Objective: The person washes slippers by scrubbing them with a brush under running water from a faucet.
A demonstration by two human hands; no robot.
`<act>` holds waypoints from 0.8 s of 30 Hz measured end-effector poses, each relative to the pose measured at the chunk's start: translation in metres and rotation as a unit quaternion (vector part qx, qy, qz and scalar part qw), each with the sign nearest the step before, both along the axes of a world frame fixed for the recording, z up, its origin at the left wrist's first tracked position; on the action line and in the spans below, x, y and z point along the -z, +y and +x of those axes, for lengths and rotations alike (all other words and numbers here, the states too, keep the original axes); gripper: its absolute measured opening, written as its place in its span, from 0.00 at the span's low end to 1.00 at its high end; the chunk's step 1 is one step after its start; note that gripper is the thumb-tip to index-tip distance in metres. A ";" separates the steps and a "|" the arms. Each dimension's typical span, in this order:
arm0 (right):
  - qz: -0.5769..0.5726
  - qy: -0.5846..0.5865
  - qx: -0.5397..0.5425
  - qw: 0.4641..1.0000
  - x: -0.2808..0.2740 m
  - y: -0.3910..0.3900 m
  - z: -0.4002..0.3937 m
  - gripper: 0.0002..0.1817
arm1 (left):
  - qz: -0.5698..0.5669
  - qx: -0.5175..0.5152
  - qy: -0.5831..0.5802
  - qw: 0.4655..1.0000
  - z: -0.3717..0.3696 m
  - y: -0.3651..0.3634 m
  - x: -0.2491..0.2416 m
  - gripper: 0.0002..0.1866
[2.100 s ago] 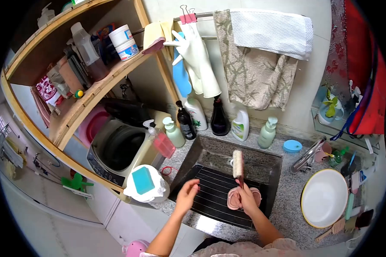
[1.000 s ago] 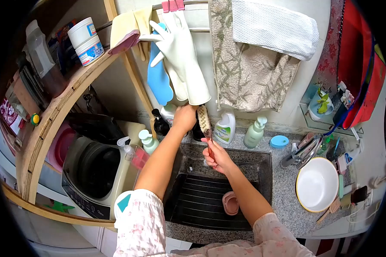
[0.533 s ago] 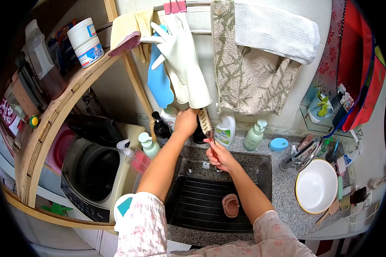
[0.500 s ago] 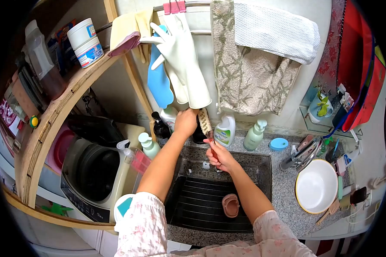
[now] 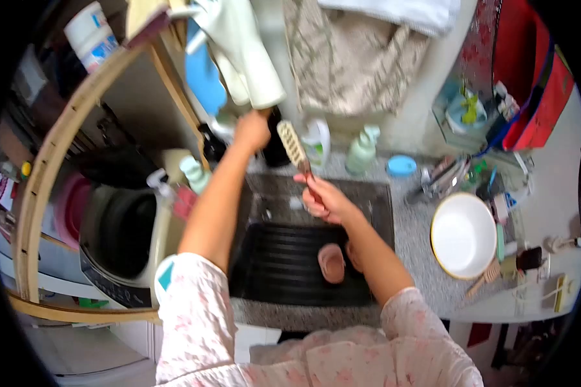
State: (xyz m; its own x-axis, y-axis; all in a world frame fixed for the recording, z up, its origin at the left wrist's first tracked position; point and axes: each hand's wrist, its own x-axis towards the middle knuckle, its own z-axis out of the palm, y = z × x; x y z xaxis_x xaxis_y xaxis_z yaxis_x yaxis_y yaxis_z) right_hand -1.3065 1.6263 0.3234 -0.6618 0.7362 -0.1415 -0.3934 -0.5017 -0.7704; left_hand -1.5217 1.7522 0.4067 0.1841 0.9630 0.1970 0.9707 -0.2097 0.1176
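My right hand grips the reddish-brown handle of a scrub brush above the back of the sink. The brush's pale bristled head points up and away to the left. My left hand reaches to the back ledge, its fingers curled beside a dark bottle; I cannot make out what they close on. In the dark sink lies a pinkish-brown clog on the ribbed black bottom. Part of a second similar item shows from behind my right forearm.
A white bottle, a green pump bottle and a blue soap dish line the back ledge. A white basin stands on the right counter. White rubber gloves hang above; a washing machine is at left.
The view has tilted down and shifted. The brush in my right hand has come away from the dark bottle and leans more to the left. My left hand stays at the back ledge.
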 end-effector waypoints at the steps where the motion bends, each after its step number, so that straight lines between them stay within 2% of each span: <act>1: -0.006 -0.005 0.002 1.000 -0.007 -0.011 0.008 0.19 | 0.032 0.002 -0.003 0.999 0.003 -0.010 -0.004 0.25; 3: -0.023 -0.045 0.024 0.998 -0.008 -0.044 0.044 0.20 | 0.150 0.048 -0.145 0.977 0.010 -0.031 0.005 0.31; 5: -0.035 -0.071 0.026 0.997 -0.005 -0.060 0.061 0.20 | 0.223 0.062 -0.181 0.956 0.017 -0.047 0.014 0.29; 7: -0.044 -0.133 0.041 0.989 0.001 -0.098 0.100 0.18 | 0.265 0.032 -0.315 0.911 0.038 -0.108 0.062 0.26; 8: -0.044 -0.119 0.048 0.991 0.006 -0.102 0.102 0.16 | 0.272 0.024 -0.307 0.911 0.045 -0.121 0.054 0.24; 9: -0.046 -0.116 0.051 0.991 0.007 -0.112 0.112 0.16 | 0.079 -0.038 -0.383 0.919 0.066 -0.168 0.125 0.22; 11: -0.083 -0.119 0.051 0.988 0.013 -0.138 0.132 0.14 | -0.193 -0.054 -0.304 0.931 0.091 -0.213 0.200 0.35; 12: -0.083 -0.118 0.052 0.988 0.021 -0.149 0.145 0.14 | -0.318 -0.046 -0.235 0.917 0.103 -0.235 0.238 0.44; 13: -0.116 -0.179 0.068 0.975 0.036 -0.160 0.157 0.13 | -0.417 -0.051 -0.274 0.865 0.115 -0.245 0.223 0.54; 14: -0.148 -0.241 0.082 0.956 0.045 -0.169 0.160 0.13 | -0.404 -0.065 -0.274 0.870 0.119 -0.248 0.246 0.53; 17: -0.148 -0.304 0.085 0.937 0.040 -0.190 0.167 0.15 | -0.391 -0.140 -0.227 0.881 0.143 -0.259 0.239 0.48; 18: -0.137 -0.297 0.095 0.940 0.044 -0.201 0.173 0.19 | -0.391 -0.139 -0.229 0.881 0.149 -0.259 0.244 0.48; 20: -0.135 -0.295 0.098 0.941 0.046 -0.208 0.177 0.21 | -0.415 -0.150 -0.266 0.857 0.144 -0.254 0.272 0.45; 21: -0.131 -0.289 0.104 0.943 0.046 -0.207 0.179 0.22 | -0.456 -0.139 -0.370 0.798 0.136 -0.250 0.278 0.39; 23: -0.129 -0.297 0.111 0.940 0.045 -0.211 0.180 0.22 | -0.402 -0.158 -0.459 0.776 0.136 -0.258 0.287 0.31; 24: -0.125 -0.302 0.121 0.937 0.045 -0.209 0.178 0.22 | -0.280 -0.144 -0.450 0.836 0.135 -0.260 0.267 0.29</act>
State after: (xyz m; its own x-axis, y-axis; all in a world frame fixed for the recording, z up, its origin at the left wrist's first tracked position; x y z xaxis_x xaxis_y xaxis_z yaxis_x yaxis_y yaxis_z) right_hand -1.1280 1.4169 0.2781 -0.2242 0.7484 -0.6243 -0.0487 -0.6484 -0.7598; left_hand -1.3864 1.4918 0.1400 -0.0522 0.9293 -0.3656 0.4366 0.3505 0.8286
